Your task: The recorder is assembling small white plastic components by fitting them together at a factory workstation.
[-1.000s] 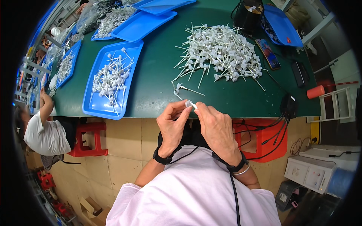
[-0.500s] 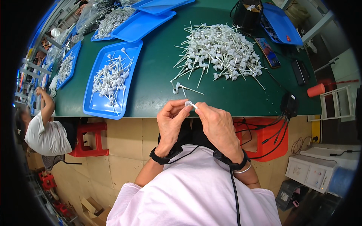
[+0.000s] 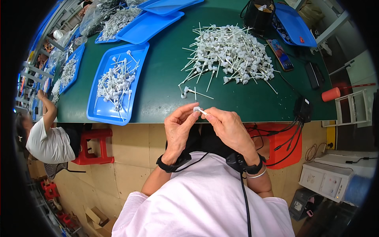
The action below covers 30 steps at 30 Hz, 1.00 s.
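Note:
Over the table's near edge, my left hand (image 3: pixel 178 129) pinches the white head of a small pump head with a dip tube (image 3: pixel 197 109) between thumb and fingers. My right hand (image 3: pixel 232 132) is closed on the tube side of the same piece, and its fingertips hide most of the tube. Just beyond my hands lie a few loose pump heads (image 3: pixel 184 94) on the green table (image 3: pixel 166 71). A large heap of similar white pump heads (image 3: pixel 233 55) spreads farther back to the right.
On the left, a blue tray (image 3: pixel 103 112) holds more pump heads, with other blue trays (image 3: pixel 152 27) behind it. A phone (image 3: pixel 281 55), a black box with cables (image 3: pixel 303 108) and a black container (image 3: pixel 258 17) stand on the right. A co-worker (image 3: pixel 51 140) sits at far left.
My right hand has drawn slightly back and turned, its wrist a little farther right. The left hand stays nearly in place. Both still hold the pump head.

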Tool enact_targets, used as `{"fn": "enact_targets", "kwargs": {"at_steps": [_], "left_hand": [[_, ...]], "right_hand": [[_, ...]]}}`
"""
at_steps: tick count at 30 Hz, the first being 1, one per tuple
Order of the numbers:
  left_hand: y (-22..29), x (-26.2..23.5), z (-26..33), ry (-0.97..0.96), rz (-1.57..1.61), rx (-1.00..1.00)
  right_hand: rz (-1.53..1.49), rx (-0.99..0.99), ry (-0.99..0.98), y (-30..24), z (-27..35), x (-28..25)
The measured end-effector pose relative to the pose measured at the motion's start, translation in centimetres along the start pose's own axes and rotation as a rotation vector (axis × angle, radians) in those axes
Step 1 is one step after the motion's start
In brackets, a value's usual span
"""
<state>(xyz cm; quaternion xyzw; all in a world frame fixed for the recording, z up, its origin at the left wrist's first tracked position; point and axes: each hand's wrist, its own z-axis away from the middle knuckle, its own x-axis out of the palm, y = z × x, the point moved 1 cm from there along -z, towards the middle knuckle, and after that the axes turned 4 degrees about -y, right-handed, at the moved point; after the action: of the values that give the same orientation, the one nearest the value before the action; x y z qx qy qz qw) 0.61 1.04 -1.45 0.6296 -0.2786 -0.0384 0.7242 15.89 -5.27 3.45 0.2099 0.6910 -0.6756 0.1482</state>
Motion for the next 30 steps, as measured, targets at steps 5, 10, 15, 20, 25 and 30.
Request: {"fn": "enact_targets", "kwargs": {"at_steps": [5,10,15,20,25,30], "left_hand": [[0.0,-0.1,0.1,0.001,-0.033,0.009],[0.0,-0.3,0.1,0.0,-0.052,-0.03],[0.2,0.1,0.1,-0.004,0.011,-0.006],[0.0,0.3,0.1,0.023,0.0,-0.006],[0.0,0.2,0.2,0.035,-0.039,0.022],[0.1,-0.4,0.3,-0.017,-0.218,0.11]], "right_hand": [[-0.206,0.197,-0.212,0.5,-0.6,-0.9],[-0.131,0.116,-0.149,0.7,-0.7,-0.7],[0.054,0.032,-0.019,-0.7,-0.1,-0.4],[0.06,0.056,-0.009,-0.7,0.2,-0.1],[0.072,0.023,-0.008,-0.7,0.1,-0.2],[0.141,-0.031,-0.03,-0.5,0.0,-0.2]]}}
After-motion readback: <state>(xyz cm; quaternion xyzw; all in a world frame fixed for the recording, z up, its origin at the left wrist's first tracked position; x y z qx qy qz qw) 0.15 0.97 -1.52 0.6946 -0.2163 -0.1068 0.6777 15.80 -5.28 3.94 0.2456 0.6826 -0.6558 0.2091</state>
